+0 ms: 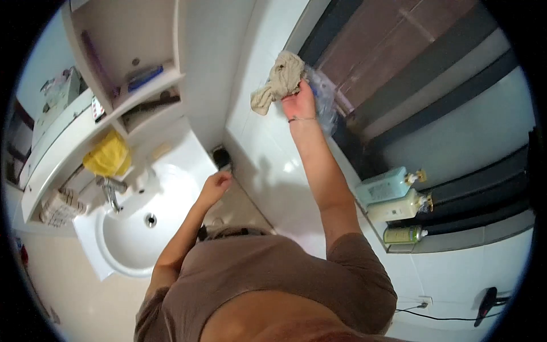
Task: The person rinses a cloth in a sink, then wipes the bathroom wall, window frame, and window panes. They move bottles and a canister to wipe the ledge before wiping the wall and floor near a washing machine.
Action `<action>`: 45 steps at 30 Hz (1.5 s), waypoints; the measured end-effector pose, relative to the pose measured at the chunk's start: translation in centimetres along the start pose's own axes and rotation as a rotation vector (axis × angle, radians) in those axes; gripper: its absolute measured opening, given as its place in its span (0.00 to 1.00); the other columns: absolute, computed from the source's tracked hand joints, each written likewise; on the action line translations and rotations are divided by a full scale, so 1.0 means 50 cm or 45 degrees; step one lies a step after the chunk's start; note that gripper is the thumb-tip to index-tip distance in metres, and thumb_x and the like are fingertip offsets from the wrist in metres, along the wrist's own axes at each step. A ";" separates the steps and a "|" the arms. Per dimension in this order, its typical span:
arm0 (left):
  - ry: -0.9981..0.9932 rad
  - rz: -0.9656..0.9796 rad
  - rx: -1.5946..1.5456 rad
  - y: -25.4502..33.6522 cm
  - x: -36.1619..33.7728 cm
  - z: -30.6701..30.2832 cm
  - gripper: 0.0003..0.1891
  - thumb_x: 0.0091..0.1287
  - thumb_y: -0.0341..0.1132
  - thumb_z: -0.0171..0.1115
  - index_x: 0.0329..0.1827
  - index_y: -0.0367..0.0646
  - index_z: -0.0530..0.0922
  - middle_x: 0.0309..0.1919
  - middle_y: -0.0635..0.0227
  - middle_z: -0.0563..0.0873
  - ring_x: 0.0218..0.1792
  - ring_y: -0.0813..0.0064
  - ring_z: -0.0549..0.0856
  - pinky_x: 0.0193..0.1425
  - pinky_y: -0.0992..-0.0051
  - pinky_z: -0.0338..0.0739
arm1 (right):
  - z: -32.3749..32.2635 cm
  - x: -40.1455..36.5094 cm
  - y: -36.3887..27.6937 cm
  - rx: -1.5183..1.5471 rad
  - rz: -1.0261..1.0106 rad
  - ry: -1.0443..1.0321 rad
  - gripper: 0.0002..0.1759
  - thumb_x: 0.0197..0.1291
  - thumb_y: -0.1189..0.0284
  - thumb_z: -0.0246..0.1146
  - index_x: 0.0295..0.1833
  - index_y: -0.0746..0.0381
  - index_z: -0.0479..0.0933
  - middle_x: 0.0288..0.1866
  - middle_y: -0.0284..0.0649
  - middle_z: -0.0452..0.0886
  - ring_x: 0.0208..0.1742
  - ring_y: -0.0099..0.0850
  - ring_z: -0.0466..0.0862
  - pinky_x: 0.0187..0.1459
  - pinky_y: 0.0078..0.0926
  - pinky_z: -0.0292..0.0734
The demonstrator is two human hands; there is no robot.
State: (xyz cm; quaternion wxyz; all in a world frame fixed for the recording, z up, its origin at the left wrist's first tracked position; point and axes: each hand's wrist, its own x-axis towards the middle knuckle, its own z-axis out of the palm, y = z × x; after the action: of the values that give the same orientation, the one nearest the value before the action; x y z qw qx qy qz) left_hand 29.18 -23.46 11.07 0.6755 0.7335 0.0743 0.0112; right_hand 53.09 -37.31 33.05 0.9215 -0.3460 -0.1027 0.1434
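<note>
Head view: the beige cloth (285, 75) is up off any surface I can make out, bunched in my right hand (300, 104) at the far end of the window ledge (373, 228), with a clear plastic bag (326, 102) just beside it. Progress, by my reckoning: the cloth is taken up, but it is neither spread out nor folded; a twisted tail of it hangs out past my fingers, over the white wall (250, 134). Whether it is wet or dry I cannot tell, nor how much handling remains. Right arm reaches well out in front of me, elbow only slightly bent, palm partly turned to view, fingers closing into the folds (the tips are lost in the fabric, so the exact pinch is a guess). Left hand (217, 185) is held low near the sink (108, 242), elbow bent, fingers curled loosely inward, nothing seen in them, well apart from the cloth. Around me: faucet (111, 191) at the basin, yellow cloth (108, 155) bunched behind it; on the near part of the ledge, a blue bottle (383, 187), a cream bottle (394, 209) and a green can (400, 235) side by side, well apart from my right hand.
</note>
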 end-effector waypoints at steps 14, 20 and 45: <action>0.476 -0.260 -0.469 -0.060 -0.119 -0.104 0.09 0.58 0.27 0.56 0.41 0.34 0.77 0.28 0.63 0.82 0.26 0.75 0.81 0.30 0.79 0.75 | 0.027 0.299 -0.119 -0.202 0.010 0.292 0.15 0.67 0.65 0.46 0.51 0.57 0.74 0.50 0.35 0.78 0.51 0.35 0.78 0.51 0.38 0.74; 0.676 -0.259 -0.507 -0.036 -0.089 -0.088 0.07 0.59 0.26 0.54 0.39 0.36 0.76 0.26 0.65 0.81 0.24 0.77 0.79 0.28 0.81 0.72 | 0.211 0.303 -0.294 -0.276 -0.285 -0.182 0.19 0.65 0.60 0.52 0.55 0.60 0.73 0.52 0.37 0.78 0.52 0.34 0.79 0.50 0.35 0.76; 0.863 -0.208 -0.632 -0.026 -0.040 -0.124 0.07 0.60 0.27 0.52 0.39 0.36 0.76 0.26 0.65 0.81 0.23 0.78 0.78 0.28 0.80 0.73 | 0.399 0.332 -0.436 -1.521 -1.903 0.117 0.17 0.57 0.80 0.50 0.52 0.72 0.72 0.53 0.54 0.76 0.56 0.45 0.76 0.59 0.35 0.68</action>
State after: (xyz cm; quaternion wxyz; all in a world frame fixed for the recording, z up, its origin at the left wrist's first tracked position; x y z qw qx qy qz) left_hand 26.37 -17.49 10.47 0.7677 0.4952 0.3450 0.2156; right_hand 67.12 -35.30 63.82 0.4493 -0.6091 -0.3169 -0.5715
